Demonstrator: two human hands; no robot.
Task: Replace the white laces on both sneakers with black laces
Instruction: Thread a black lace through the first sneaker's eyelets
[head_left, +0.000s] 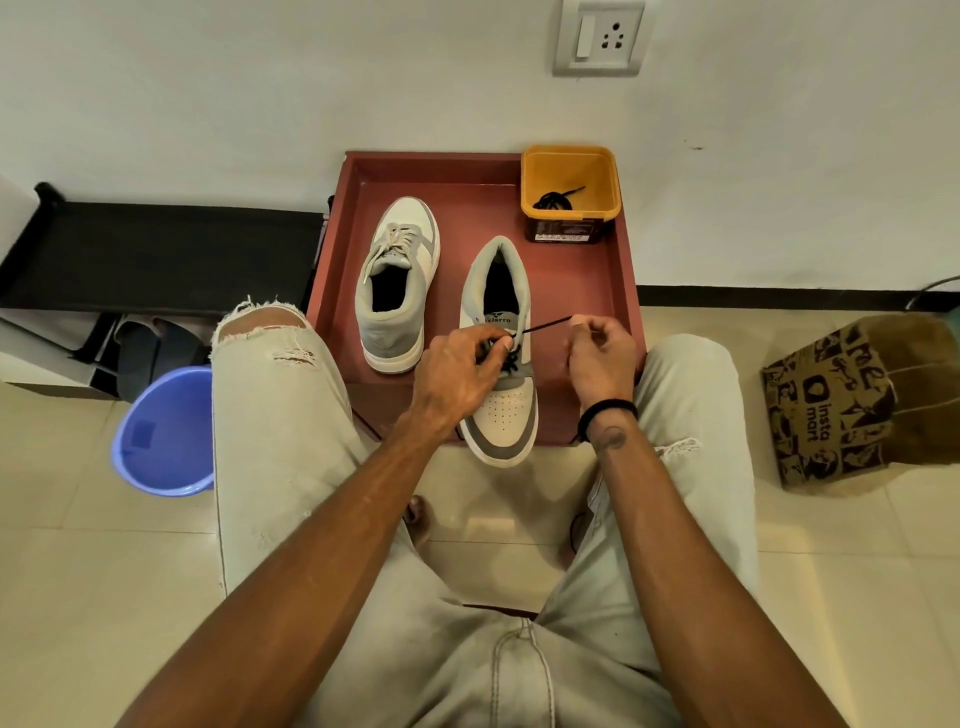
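Two white and grey sneakers stand on a red tray (613, 270). The left sneaker (397, 283) has white laces (389, 247) and points away from me. The right sneaker (501, 364) points toward me, its toe over the tray's front edge, with a black lace (545, 326) partly threaded. My left hand (457, 371) pinches the black lace at the eyelets. My right hand (602, 358) pinches the lace's free end, pulled out to the right. A second black lace (556, 200) lies coiled in a yellow tub (571, 171) at the tray's back right corner.
A blue bucket (161, 431) stands on the tiled floor by my left knee. A brown paper bag (852, 405) sits at the right. A black low rack (156, 249) with footwear beneath is at the left, against the white wall.
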